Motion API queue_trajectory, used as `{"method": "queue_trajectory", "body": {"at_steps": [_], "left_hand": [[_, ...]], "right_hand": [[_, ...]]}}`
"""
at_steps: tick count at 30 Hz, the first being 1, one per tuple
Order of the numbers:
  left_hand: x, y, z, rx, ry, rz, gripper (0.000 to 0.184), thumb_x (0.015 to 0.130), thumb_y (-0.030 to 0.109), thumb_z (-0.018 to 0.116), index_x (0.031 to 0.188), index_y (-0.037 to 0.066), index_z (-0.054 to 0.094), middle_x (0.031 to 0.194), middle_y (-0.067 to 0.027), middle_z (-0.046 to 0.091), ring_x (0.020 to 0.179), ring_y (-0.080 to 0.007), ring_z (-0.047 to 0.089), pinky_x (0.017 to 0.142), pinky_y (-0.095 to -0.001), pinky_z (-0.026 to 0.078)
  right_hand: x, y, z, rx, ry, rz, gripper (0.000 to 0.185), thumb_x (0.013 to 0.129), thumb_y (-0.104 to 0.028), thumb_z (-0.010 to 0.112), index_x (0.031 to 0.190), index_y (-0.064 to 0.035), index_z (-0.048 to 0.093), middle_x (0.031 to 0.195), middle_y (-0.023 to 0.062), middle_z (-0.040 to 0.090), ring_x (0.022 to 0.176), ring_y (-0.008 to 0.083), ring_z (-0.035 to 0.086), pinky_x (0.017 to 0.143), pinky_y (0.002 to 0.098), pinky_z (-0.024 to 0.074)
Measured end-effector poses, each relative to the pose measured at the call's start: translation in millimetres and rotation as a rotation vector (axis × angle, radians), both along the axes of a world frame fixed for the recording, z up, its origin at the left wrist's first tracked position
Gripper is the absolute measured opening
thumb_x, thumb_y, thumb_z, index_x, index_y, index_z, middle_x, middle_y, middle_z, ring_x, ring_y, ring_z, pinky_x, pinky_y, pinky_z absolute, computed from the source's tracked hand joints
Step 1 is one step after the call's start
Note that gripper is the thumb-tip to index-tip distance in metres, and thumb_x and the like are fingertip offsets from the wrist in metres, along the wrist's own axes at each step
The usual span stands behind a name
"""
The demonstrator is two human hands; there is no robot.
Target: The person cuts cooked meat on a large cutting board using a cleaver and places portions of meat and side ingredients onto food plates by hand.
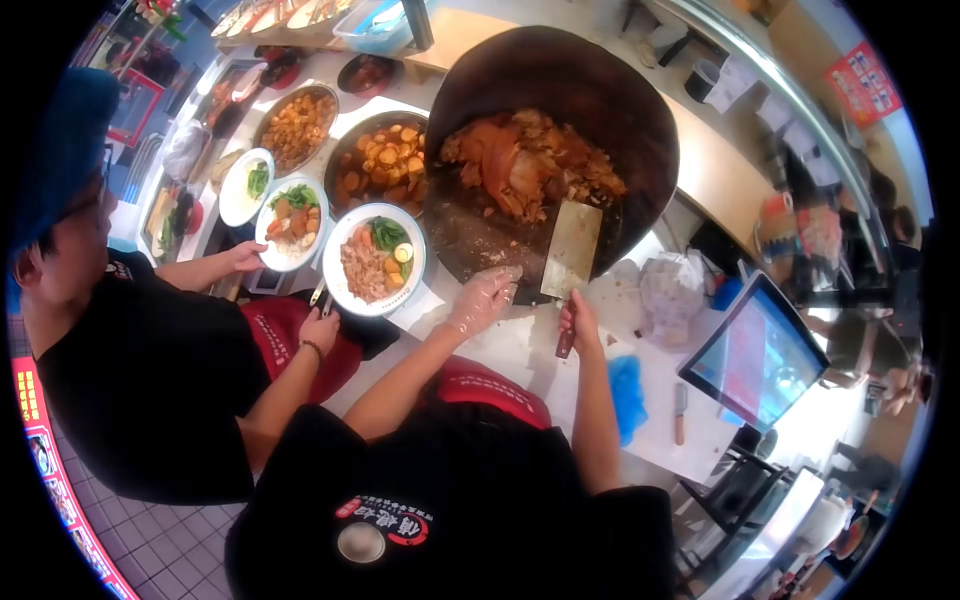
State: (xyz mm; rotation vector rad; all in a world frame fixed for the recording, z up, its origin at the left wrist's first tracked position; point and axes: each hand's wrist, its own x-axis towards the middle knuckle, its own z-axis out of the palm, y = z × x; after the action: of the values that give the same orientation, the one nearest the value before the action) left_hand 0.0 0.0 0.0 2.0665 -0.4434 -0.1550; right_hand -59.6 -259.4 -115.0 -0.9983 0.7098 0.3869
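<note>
At centre, the cleaver point(573, 248) has a dull, smeared metal blade. The left hand point(488, 298) wears a plastic glove point(476, 310) — shiny, wrinkled. Lower centre, the shirt point(510, 500) is matt cloth; right, the screen point(755, 350) — glossy.

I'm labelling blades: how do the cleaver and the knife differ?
The cleaver has a broad blade, the knife a narrow one. The right hand holds the cleaver, while the knife lies on the counter. Both have brownish handles.

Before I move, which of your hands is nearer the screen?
Right: the right hand, its grip on the cleaver's handle, is left of the screen and apart from it; the gloved left hand is farther left.
</note>
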Motion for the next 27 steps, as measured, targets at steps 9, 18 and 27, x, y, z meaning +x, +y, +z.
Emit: {"method": "queue_trajectory", "body": {"at_steps": [9,18,27], "left_hand": [[32,197,-43,0.326,-0.289,0.692,0.031,0.097,0.028,0.052,0.11,0.005,0.069,0.108,-0.0215,0.066,0.095,-0.0377,0.064,0.087,-0.0435,0.051],[-15,195,-47,0.659,0.103,0.647,0.034,0.091,0.028,0.054,0.091,-0.003,0.067,0.095,-0.0271,0.065,0.09,-0.0435,0.062,0.082,-0.0497,0.049],[-16,213,-62,0.474,0.103,0.407,0.023,0.087,0.026,0.062,0.091,0.005,0.071,0.097,-0.0204,0.068,0.093,-0.039,0.063,0.079,-0.0472,0.051]], "right_hand": [[-9,1,-1,0.057,0.036,-0.008,0.039,0.098,-0.047,0.055,0.08,-0.0124,0.049,0.058,-0.0026,0.041,0.046,0.0101,0.039,0.046,0.0272,0.0386],[-4,-1,5,0.028,0.037,0.005,0.039,0.099,-0.046,0.055,0.081,-0.0118,0.05,0.056,-0.0025,0.04,0.046,0.0101,0.04,0.045,0.027,0.0383],[-3,1,3,0.035,0.053,0.005,0.038,0.098,-0.045,0.055,0.081,-0.0122,0.049,0.057,-0.0023,0.042,0.046,0.0101,0.04,0.046,0.0268,0.0387]]}}
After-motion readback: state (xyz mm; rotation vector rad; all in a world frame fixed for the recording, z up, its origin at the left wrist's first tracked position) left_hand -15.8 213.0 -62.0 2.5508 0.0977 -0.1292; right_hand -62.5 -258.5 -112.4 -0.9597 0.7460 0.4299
